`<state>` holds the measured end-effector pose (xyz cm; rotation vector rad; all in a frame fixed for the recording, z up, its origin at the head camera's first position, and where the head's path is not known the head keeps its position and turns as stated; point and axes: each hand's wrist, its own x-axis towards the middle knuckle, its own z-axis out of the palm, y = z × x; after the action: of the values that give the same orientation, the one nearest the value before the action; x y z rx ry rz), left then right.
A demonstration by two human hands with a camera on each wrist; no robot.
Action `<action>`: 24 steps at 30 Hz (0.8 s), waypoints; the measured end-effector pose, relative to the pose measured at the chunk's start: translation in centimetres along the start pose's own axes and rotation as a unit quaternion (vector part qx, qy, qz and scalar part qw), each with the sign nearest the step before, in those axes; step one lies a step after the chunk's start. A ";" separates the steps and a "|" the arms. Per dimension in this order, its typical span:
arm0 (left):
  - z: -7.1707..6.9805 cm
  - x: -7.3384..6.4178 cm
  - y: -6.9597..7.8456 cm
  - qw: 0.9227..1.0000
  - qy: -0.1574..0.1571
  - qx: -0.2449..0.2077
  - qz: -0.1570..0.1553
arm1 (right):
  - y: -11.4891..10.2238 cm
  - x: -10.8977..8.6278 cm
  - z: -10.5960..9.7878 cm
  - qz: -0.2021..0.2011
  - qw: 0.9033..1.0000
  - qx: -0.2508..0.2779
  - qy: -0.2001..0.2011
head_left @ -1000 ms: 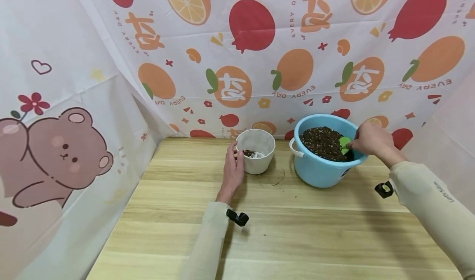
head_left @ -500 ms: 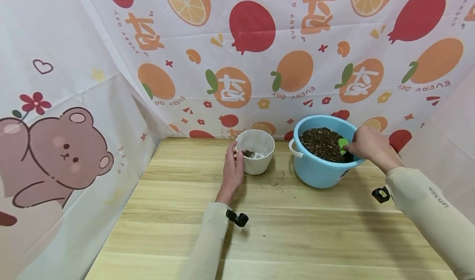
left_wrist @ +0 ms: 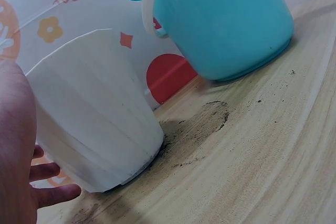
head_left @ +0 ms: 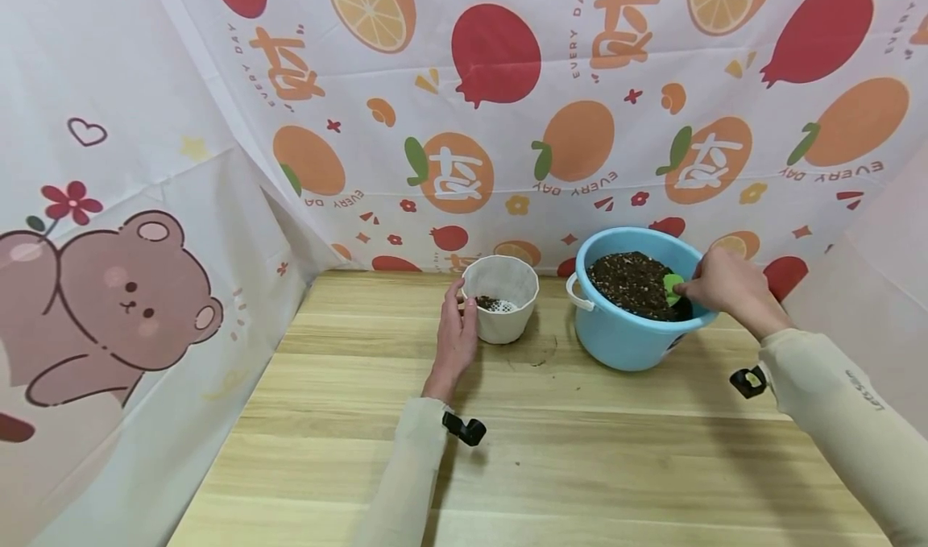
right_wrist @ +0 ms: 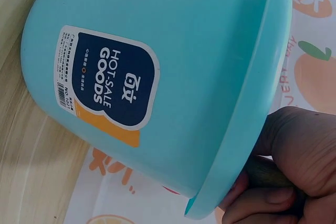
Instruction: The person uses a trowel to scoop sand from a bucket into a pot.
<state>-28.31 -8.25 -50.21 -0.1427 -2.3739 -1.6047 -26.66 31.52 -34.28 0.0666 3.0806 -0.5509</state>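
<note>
My left hand point(head_left: 457, 337) rests against the left side of a white faceted plant pot point(head_left: 511, 323), fingers loosely extended along its wall. The pot stands upright on the table, with a little dark soil point(head_left: 484, 300) over its perforated bottom. To its right is a light-blue bucket point(head_left: 616, 346) filled with dark potting soil point(head_left: 631, 285). Over the bucket's right rim, my right hand point(head_left: 728, 285) grips a small green trowel point(head_left: 673, 289), its blade partly down in the soil. In the right wrist view, curled fingers point(right_wrist: 262, 203) hold the dark handle point(right_wrist: 268, 174) behind the rim.
The wooden table point(head_left: 507, 482) has soil crumbs point(left_wrist: 223, 116) between pot and bucket. A white handle point(head_left: 577, 293) hangs on the bucket's left side. A fruit-print cloth point(head_left: 507, 128) stands behind, and a bear-print cloth point(head_left: 130, 305) on the left.
The right hand shifts slightly left, then back right, with the trowel, whose green part shows a little lower in the soil. The left hand and the pot keep their places.
</note>
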 end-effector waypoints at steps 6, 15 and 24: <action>0.0 -0.1 0.0 1.000 -0.001 -0.003 0.003 | 0.0 -0.3 -0.1 -0.003 1.000 0.004 0.005; -0.1 -0.1 0.0 1.000 -0.003 -0.004 0.005 | 0.3 -0.4 -0.2 -0.006 1.000 0.016 0.010; 0.0 -0.2 0.1 1.000 0.003 -0.002 0.006 | 0.7 -0.6 -0.3 -0.022 0.999 0.020 0.022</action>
<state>-28.14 -8.18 -50.23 -0.1517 -2.3610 -1.6015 -25.99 32.25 -34.18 0.0120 3.1196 -0.6225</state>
